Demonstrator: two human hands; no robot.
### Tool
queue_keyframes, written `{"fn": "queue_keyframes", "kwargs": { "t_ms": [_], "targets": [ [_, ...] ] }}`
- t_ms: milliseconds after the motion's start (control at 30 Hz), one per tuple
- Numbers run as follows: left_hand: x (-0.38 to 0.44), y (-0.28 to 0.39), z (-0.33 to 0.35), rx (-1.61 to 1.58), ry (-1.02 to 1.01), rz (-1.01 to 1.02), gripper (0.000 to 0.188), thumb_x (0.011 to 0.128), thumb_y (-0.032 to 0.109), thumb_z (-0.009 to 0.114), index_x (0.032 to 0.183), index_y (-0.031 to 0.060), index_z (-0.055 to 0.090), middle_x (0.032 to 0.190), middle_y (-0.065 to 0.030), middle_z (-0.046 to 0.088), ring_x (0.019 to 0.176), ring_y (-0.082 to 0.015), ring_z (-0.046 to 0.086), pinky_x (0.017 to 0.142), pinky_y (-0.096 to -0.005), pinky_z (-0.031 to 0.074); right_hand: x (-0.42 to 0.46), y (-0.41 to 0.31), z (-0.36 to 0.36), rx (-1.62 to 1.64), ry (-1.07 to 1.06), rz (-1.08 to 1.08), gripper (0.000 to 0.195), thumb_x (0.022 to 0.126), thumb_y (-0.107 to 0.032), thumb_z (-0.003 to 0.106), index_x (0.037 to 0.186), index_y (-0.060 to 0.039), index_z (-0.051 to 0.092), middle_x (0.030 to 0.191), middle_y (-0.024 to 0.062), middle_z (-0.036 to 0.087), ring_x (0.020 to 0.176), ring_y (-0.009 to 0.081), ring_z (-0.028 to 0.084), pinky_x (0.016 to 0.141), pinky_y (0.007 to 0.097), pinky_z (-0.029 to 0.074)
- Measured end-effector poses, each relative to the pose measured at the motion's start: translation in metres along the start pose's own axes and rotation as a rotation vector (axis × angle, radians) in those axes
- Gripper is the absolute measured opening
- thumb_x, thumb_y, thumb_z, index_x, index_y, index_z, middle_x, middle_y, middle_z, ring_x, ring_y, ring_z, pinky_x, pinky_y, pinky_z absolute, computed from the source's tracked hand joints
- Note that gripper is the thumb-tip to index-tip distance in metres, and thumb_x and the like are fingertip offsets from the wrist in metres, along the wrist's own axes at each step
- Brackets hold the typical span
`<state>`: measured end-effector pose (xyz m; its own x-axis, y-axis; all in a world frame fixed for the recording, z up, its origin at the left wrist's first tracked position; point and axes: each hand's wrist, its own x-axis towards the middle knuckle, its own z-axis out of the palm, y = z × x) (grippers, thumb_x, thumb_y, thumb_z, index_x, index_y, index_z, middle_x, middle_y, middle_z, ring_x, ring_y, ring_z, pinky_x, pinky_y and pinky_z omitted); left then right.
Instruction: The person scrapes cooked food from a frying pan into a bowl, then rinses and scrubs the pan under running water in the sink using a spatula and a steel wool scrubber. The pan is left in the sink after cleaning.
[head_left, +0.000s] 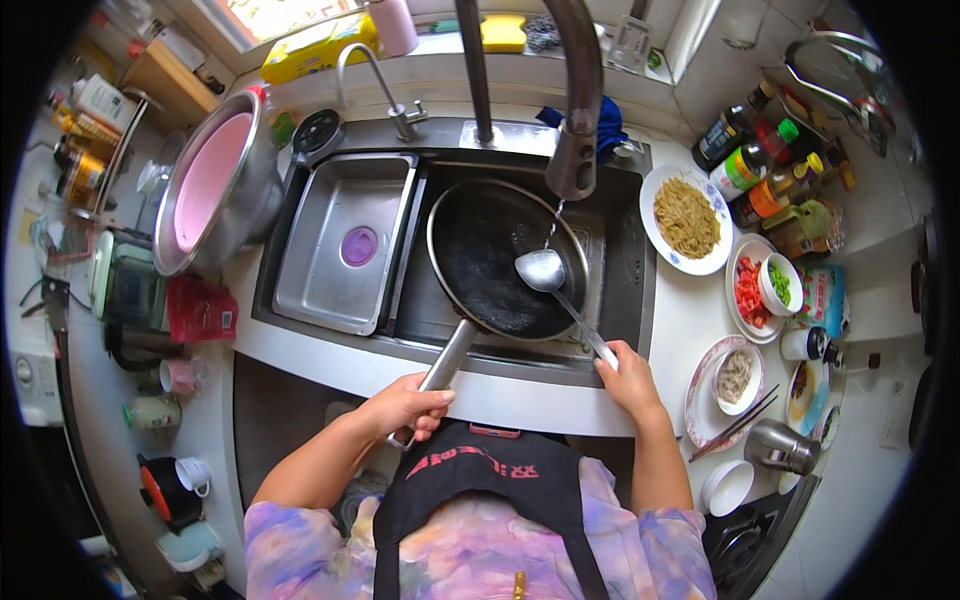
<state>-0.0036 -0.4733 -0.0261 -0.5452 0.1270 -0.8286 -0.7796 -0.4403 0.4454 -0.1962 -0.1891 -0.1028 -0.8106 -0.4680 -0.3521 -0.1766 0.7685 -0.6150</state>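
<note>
My left hand (411, 405) is closed around the metal handle of a dark frying pan (487, 255), which is over the right basin of the sink (622, 300). With my right hand (630, 376) I grip the handle of a metal ladle (541, 270); its bowl is over the pan, on the right side. A thin stream of water falls from the dark faucet (576, 161) just above the ladle's bowl. Some wet marks show on the pan's black inner surface.
Left of the pan is a steel basin tray (345, 300); a large metal bowl (259, 202) stands beyond it. At the right are a plate (652, 240) of sliced food, small bowls, sauce bottles (739, 169), chopsticks (739, 421) and a gas stove (757, 540).
</note>
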Motion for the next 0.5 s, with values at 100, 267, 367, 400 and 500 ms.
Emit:
{"fn": "queue_keyframes", "kwargs": {
  "t_ms": [100,267,367,400,500],
  "targets": [
    [0.014,-0.003,0.003,-0.008,-0.045,0.026,0.027,0.088,0.026,0.061,0.078,0.0114,0.04,0.056,0.0029,0.041,0.044,-0.0054,0.041,0.04,-0.0208,0.037,0.001,0.004,0.002,-0.017,0.016,-0.011,0.033,0.081,-0.02,0.063,0.106,0.0005,0.056,0.089,0.024,0.065,0.085,0.0424,0.061,0.076,0.0469,0.047],
    [0.026,-0.002,0.004,0.002,-0.11,0.006,0.025,0.087,0.022,0.062,0.08,0.0096,0.04,0.064,0.0022,0.041,0.048,-0.0041,0.04,0.042,-0.0215,0.039,0.002,-0.003,-0.004,-0.177,0.025,0.015,0.033,0.082,-0.02,0.062,0.108,0.0006,0.056,0.088,0.0243,0.065,0.085,0.0427,0.061,0.076,0.0471,0.047],
    [0.026,-0.002,0.007,-0.013,-0.148,0.037,0.025,0.087,0.021,0.062,0.084,0.0092,0.041,0.064,0.0022,0.042,0.048,-0.0043,0.041,0.042,-0.0216,0.04,0.004,-0.001,-0.007,-0.224,0.033,0.017,0.033,0.083,-0.02,0.061,0.108,0.0,0.056,0.088,0.0244,0.065,0.085,0.0427,0.061,0.076,0.0473,0.047],
    [0.025,-0.003,0.009,-0.03,-0.159,0.059,0.025,0.087,0.021,0.062,0.085,0.009,0.041,0.065,0.0022,0.042,0.048,-0.0044,0.041,0.042,-0.0217,0.04,0.003,-0.002,-0.008,-0.22,0.038,0.01,0.033,0.083,-0.02,0.062,0.108,-0.0003,0.056,0.088,0.0244,0.064,0.085,0.0427,0.061,0.076,0.0473,0.047],
    [0.027,-0.002,0.011,-0.002,-0.164,0.072,0.025,0.087,0.02,0.063,0.089,0.0084,0.041,0.065,0.0025,0.042,0.048,-0.0045,0.041,0.042,-0.0219,0.041,0.001,-0.001,-0.009,-0.189,0.063,-0.004,0.033,0.082,-0.02,0.062,0.108,-0.0009,0.056,0.09,0.0244,0.064,0.086,0.0427,0.061,0.076,0.047,0.047]
  ]
}}
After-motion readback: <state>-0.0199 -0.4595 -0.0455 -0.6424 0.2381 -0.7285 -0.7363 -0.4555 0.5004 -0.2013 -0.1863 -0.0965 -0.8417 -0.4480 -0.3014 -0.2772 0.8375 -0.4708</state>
